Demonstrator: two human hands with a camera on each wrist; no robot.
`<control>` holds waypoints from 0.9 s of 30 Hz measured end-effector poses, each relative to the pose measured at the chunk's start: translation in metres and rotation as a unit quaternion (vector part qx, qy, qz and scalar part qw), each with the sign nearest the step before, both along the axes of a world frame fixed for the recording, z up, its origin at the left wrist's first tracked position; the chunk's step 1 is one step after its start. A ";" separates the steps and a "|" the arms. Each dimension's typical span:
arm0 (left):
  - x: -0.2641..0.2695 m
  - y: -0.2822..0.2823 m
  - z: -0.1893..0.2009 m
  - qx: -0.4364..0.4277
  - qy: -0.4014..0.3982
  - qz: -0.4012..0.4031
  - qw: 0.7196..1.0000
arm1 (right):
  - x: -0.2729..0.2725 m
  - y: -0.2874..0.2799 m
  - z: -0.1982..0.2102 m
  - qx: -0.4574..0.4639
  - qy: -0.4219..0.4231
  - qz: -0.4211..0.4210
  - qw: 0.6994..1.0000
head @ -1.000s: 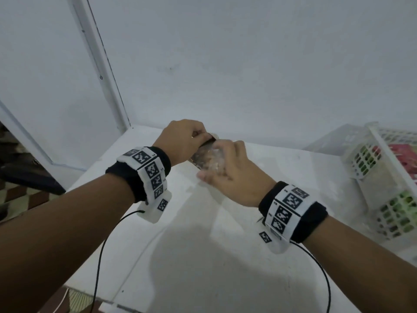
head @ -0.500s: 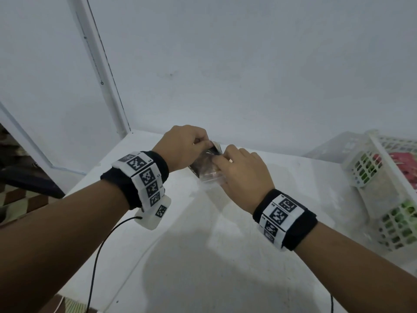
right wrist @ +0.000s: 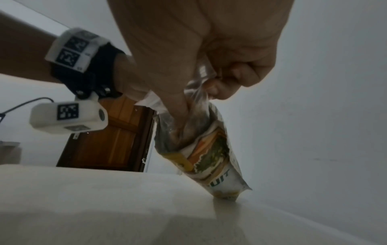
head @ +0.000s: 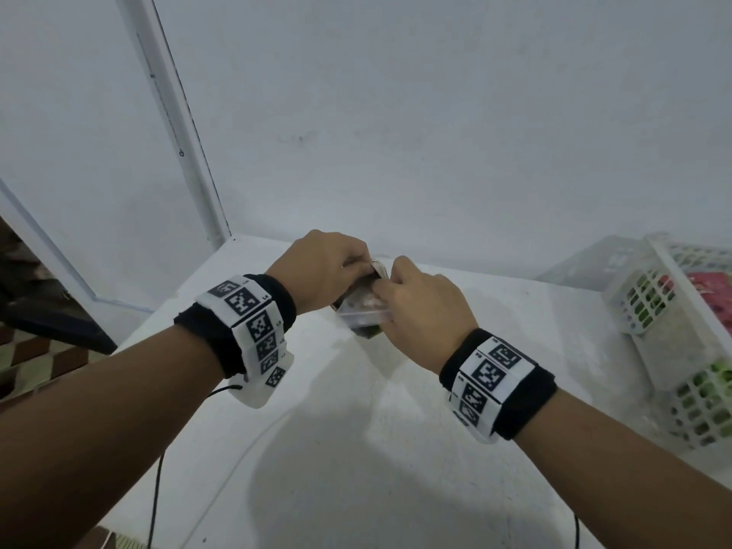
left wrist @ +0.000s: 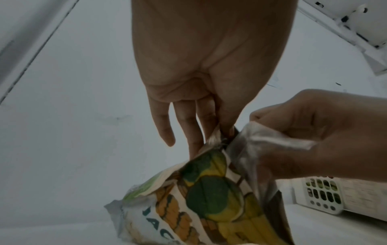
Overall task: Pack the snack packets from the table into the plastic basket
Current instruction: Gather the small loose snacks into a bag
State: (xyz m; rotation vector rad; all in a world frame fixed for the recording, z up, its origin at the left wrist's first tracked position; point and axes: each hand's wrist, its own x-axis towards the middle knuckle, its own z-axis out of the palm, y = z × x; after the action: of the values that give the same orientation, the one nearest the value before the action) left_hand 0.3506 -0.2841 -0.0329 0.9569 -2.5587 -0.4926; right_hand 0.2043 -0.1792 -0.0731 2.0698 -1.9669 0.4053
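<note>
A snack packet [head: 362, 309], white with a green and yellow fruit picture and a clear plastic top, stands on its lower edge on the white table [head: 317, 449], near the wall. My left hand [head: 356, 267] pinches the packet's top edge from the left. My right hand [head: 386, 283] grips the clear top from the right. In the left wrist view the left hand [left wrist: 222, 132] pinches the seam of the packet [left wrist: 209, 199]. In the right wrist view the right hand [right wrist: 196, 97] holds the top of the packet [right wrist: 211, 152]. The white plastic basket [head: 681, 287] stands at the right.
The basket holds a pink packet [head: 709, 287] and green packets [head: 705, 386] seen through its lattice wall. A white wall rises just behind the table. The table's left edge drops to a tiled floor [head: 35, 362]. A wooden door [right wrist: 108, 140] shows in the right wrist view.
My right hand has slid from lying over the packet up to its top edge, beside my left hand. The packet now stands more upright on the table.
</note>
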 end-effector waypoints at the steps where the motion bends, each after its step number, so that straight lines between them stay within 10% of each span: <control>1: -0.001 0.001 0.000 -0.009 0.001 -0.004 1.000 | 0.001 -0.002 -0.003 -0.009 0.002 -0.011 1.000; 20: -0.009 0.000 0.033 0.098 0.111 0.013 0.989 | -0.015 0.003 0.023 -0.244 -0.111 0.036 0.963; 27: -0.011 -0.001 0.033 0.102 0.073 0.022 0.992 | -0.023 0.012 0.001 -0.112 -0.036 0.101 0.988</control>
State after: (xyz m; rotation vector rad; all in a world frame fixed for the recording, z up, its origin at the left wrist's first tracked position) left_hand 0.3400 -0.2855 0.0003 1.0045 -2.3856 -0.7935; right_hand 0.1815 -0.1669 -0.0720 2.1384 -1.6648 0.7178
